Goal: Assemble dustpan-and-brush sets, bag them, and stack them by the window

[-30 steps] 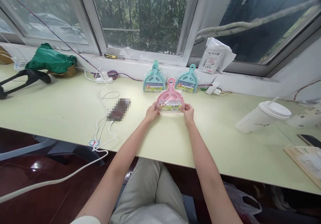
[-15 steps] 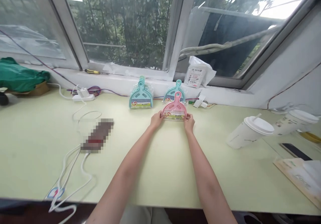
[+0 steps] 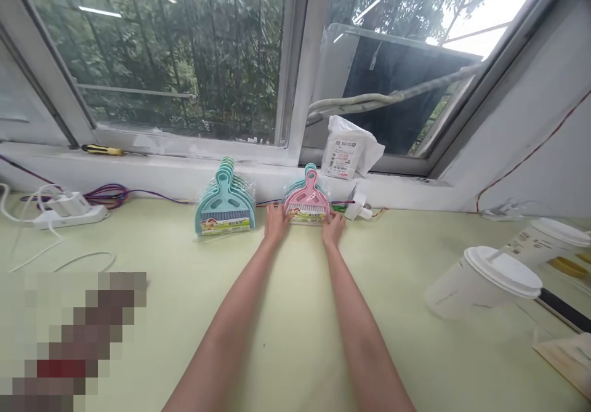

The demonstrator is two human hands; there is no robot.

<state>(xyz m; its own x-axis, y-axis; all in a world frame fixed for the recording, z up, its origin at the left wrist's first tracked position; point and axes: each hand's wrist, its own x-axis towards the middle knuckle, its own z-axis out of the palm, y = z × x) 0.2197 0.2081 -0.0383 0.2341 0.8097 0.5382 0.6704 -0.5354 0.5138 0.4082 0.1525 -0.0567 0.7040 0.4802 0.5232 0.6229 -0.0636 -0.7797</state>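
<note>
A pink dustpan-and-brush set (image 3: 308,197) in clear wrap stands upright near the wall, held at its lower corners between my two hands. My left hand (image 3: 276,222) grips its left edge, and my right hand (image 3: 333,227) grips the right one. Right behind it is a teal set (image 3: 310,169), mostly covered by the pink one. To the left stands a row of several teal sets (image 3: 225,206), one behind another, in clear wrap, apart from my left hand.
On the right are two white lidded cups (image 3: 484,282). A white packet (image 3: 346,153) and a screwdriver (image 3: 102,149) lie on the sill. At left are a power strip (image 3: 71,212), coiled cables (image 3: 111,195) and a pixelated dark object (image 3: 92,332) on the table.
My hands have pushed the pink set back toward the wall, close against the teal one behind it. The view has moved closer and shifted to the right.
</note>
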